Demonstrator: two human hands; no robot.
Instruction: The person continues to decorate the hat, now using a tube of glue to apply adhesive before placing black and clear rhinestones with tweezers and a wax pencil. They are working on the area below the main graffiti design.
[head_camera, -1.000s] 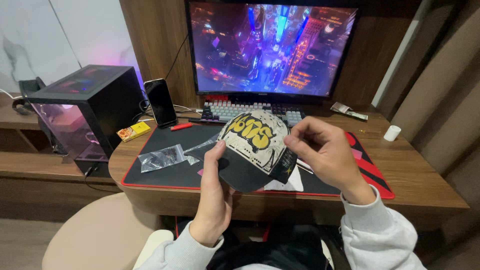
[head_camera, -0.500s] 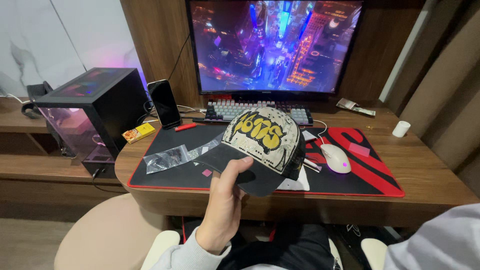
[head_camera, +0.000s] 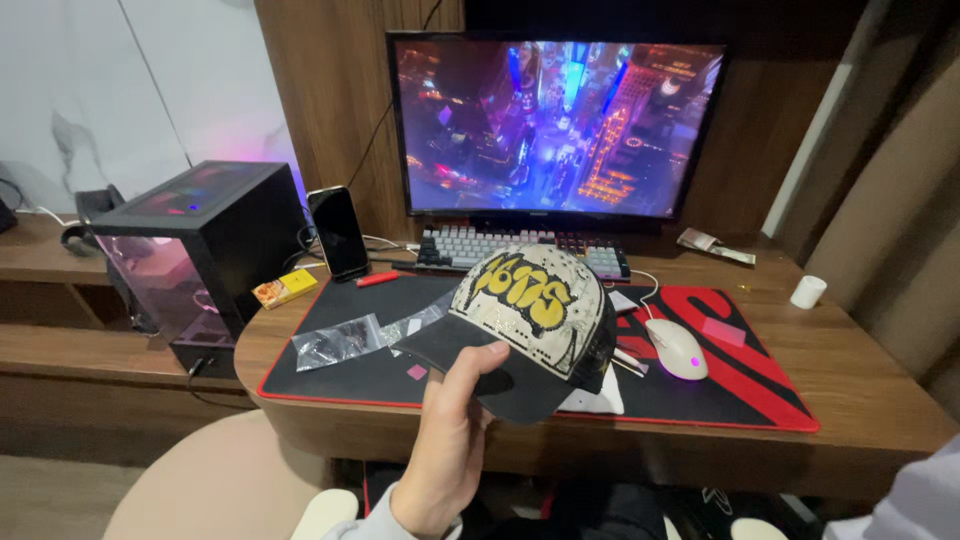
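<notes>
My left hand grips the dark brim of a baseball cap and holds it up over the desk mat. The cap has a cream front panel with yellow lettering and black mesh sides. Only a grey sleeve of my right arm shows at the bottom right corner; the right hand itself is out of view. A white mouse lies on the mat just right of the cap.
A monitor stands at the back with a keyboard below it. A glass computer case, a propped phone, a yellow box and a clear plastic bag lie left. A white cup sits right.
My right hand has let go of the cap and dropped out of view to the lower right. My left hand keeps the cap held up by its brim.
</notes>
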